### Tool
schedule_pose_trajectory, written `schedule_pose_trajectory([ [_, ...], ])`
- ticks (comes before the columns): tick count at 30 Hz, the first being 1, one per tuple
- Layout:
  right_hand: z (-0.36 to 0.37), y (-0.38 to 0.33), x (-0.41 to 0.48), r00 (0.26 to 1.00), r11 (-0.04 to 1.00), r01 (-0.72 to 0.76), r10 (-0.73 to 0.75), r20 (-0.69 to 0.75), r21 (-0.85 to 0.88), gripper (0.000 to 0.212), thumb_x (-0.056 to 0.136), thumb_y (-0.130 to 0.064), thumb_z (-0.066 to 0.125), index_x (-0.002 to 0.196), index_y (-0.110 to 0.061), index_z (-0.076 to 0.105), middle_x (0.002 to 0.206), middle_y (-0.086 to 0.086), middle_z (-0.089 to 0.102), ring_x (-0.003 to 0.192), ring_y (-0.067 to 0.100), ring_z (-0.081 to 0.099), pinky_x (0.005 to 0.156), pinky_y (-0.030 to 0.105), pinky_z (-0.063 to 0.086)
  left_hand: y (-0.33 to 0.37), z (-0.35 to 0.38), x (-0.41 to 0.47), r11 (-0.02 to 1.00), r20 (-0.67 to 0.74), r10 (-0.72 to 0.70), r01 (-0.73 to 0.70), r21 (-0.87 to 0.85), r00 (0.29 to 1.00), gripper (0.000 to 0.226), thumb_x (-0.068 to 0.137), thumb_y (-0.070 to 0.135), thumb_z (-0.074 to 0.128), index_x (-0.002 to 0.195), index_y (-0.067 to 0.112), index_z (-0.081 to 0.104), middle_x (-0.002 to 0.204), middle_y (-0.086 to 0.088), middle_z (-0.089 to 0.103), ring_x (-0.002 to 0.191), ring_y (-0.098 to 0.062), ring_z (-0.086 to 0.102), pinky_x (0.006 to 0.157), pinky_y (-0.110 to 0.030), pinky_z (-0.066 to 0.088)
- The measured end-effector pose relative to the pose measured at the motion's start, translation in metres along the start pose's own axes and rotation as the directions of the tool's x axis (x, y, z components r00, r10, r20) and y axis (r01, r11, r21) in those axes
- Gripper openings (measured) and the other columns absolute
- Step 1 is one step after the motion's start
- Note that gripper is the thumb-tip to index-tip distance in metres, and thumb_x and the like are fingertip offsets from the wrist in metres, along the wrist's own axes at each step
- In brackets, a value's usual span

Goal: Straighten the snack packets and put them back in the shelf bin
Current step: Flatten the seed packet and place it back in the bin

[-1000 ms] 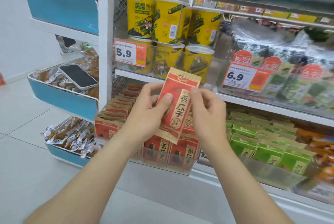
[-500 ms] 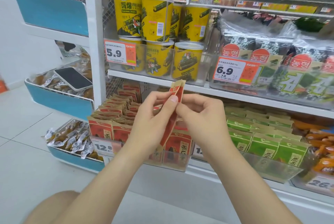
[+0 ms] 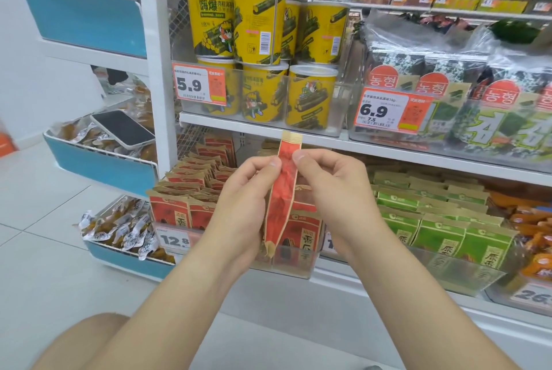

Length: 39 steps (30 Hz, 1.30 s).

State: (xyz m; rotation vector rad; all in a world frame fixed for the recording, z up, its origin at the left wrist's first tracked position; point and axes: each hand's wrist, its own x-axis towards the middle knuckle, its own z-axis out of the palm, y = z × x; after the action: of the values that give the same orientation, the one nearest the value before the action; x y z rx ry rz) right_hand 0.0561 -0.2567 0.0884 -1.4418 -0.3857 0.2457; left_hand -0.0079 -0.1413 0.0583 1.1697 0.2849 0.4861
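a white shelf unit (image 3: 155, 70) fills the far side of the scene, with two boards in view. blue side racks (image 3: 89, 20) hang on its left, and the lower ones carry small wrapped snacks. on the upper board, large seaweed bags (image 3: 448, 106) stand at the right, and yellow canisters (image 3: 263, 25) are stacked in two tiers at the left. on the lower board, a clear shelf bin (image 3: 286, 259) holds rows of upright red packets (image 3: 191, 190). green packets (image 3: 433, 220) stand in rows just beside them on the right.

the left hand (image 3: 242, 205) and the right hand (image 3: 334, 190) are raised close together near the bin. both are clamped on one red snack packet (image 3: 282, 196), with the thumb tips pressing its upper part from either side. this packet stands upright and edge-on to the camera, above the front row of the bin. its top reaches the edge of the upper board, and its lower end hangs at the bin's front wall; contact there cannot be told.

a phone (image 3: 122, 129) lies screen up on the middle left rack. a price tag (image 3: 197, 85) reading 5.9 is fixed before the canisters.
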Motion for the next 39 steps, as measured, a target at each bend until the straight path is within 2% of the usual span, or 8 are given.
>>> schedule_pose_trajectory([
  [4, -0.002, -0.001, 0.002, 0.999, 1.0, 0.005, -0.005, 0.049, -0.014, 0.01, 0.103, -0.015, 0.073, 0.101, -0.01, 0.081, 0.091, 0.007, 0.083, 0.081, 0.017, 0.079, 0.068, 0.028, 0.064, 0.002, -0.003, 0.0, 1.0, -0.012, -0.006, 0.006, 0.004, 1.0, 0.019, 0.11, 0.028, 0.061, 0.112, 0.013, 0.073, 0.119, -0.028, 0.074, 0.103, -0.035, 0.068, 0.103, -0.063, 0.053],
  [11, -0.002, -0.004, 0.002, 0.995, 0.999, -0.051, 0.05, 0.086, 0.014, 0.015, 0.102, -0.011, 0.067, 0.095, -0.004, 0.078, 0.088, 0.014, 0.08, 0.076, 0.022, 0.075, 0.073, 0.04, 0.065, 0.009, -0.008, -0.002, 0.997, 0.059, -0.027, 0.022, 0.078, 0.998, 0.015, 0.109, 0.026, 0.061, 0.107, 0.015, 0.071, 0.089, -0.011, 0.069, 0.088, -0.029, 0.062, 0.079, -0.043, 0.049],
  [16, 0.002, 0.009, 0.0, 0.966, 0.916, 0.254, -0.254, 0.04, -0.31, 0.012, 0.101, -0.022, 0.073, 0.09, -0.021, 0.074, 0.077, 0.003, 0.078, 0.073, 0.026, 0.077, 0.072, 0.052, 0.067, 0.012, -0.007, -0.003, 0.98, 0.007, 0.102, -0.102, 0.173, 0.995, 0.02, 0.106, 0.016, 0.058, 0.09, 0.02, 0.07, 0.08, -0.004, 0.067, 0.074, -0.02, 0.062, 0.067, -0.036, 0.05],
  [20, 0.005, 0.013, -0.001, 0.943, 0.887, 0.327, -0.329, 0.053, -0.327, 0.013, 0.099, -0.021, 0.076, 0.087, -0.024, 0.072, 0.074, -0.001, 0.076, 0.071, 0.026, 0.076, 0.069, 0.05, 0.065, 0.015, -0.007, -0.006, 0.991, 0.012, 0.125, -0.125, 0.039, 0.992, 0.011, 0.106, 0.02, 0.065, 0.099, 0.016, 0.073, 0.084, -0.007, 0.072, 0.073, -0.021, 0.068, 0.066, -0.038, 0.057],
  [27, 0.008, 0.004, -0.006, 0.989, 0.981, 0.15, -0.148, 0.027, -0.12, 0.01, 0.101, -0.016, 0.073, 0.093, -0.015, 0.078, 0.077, 0.008, 0.078, 0.063, 0.016, 0.071, 0.059, 0.03, 0.061, 0.014, -0.011, -0.002, 0.995, 0.037, 0.028, -0.024, -0.1, 0.999, 0.017, 0.109, 0.017, 0.059, 0.112, 0.007, 0.073, 0.09, -0.008, 0.071, 0.081, -0.018, 0.067, 0.08, -0.041, 0.055],
  [31, 0.011, 0.002, -0.006, 0.994, 0.993, 0.097, -0.093, 0.065, -0.068, 0.016, 0.104, -0.013, 0.068, 0.09, -0.015, 0.074, 0.068, -0.005, 0.071, 0.059, 0.006, 0.064, 0.058, 0.024, 0.057, 0.015, -0.012, -0.003, 0.993, 0.069, -0.008, 0.016, -0.115, 0.998, 0.017, 0.109, 0.019, 0.058, 0.104, 0.012, 0.073, 0.095, -0.009, 0.069, 0.091, -0.023, 0.064, 0.083, -0.046, 0.052],
  [34, 0.011, 0.003, -0.005, 0.994, 0.993, 0.098, -0.094, 0.06, -0.064, 0.017, 0.104, -0.012, 0.067, 0.088, -0.014, 0.072, 0.064, -0.007, 0.068, 0.056, 0.005, 0.062, 0.056, 0.022, 0.054, 0.015, -0.009, -0.004, 0.994, 0.092, 0.008, 0.002, -0.109, 0.996, 0.013, 0.111, 0.018, 0.054, 0.117, 0.01, 0.064, 0.106, -0.016, 0.063, 0.099, -0.028, 0.058, 0.086, -0.05, 0.049],
  [39, 0.012, 0.004, -0.005, 0.991, 0.986, 0.128, -0.122, 0.058, -0.105, 0.012, 0.102, -0.016, 0.07, 0.091, -0.014, 0.074, 0.066, -0.003, 0.07, 0.057, 0.006, 0.063, 0.057, 0.023, 0.055, 0.015, -0.009, -0.003, 0.998, 0.071, 0.059, -0.057, -0.025, 0.996, 0.011, 0.114, 0.02, 0.052, 0.11, 0.013, 0.059, 0.105, -0.018, 0.061, 0.091, -0.029, 0.054, 0.074, -0.043, 0.051],
])
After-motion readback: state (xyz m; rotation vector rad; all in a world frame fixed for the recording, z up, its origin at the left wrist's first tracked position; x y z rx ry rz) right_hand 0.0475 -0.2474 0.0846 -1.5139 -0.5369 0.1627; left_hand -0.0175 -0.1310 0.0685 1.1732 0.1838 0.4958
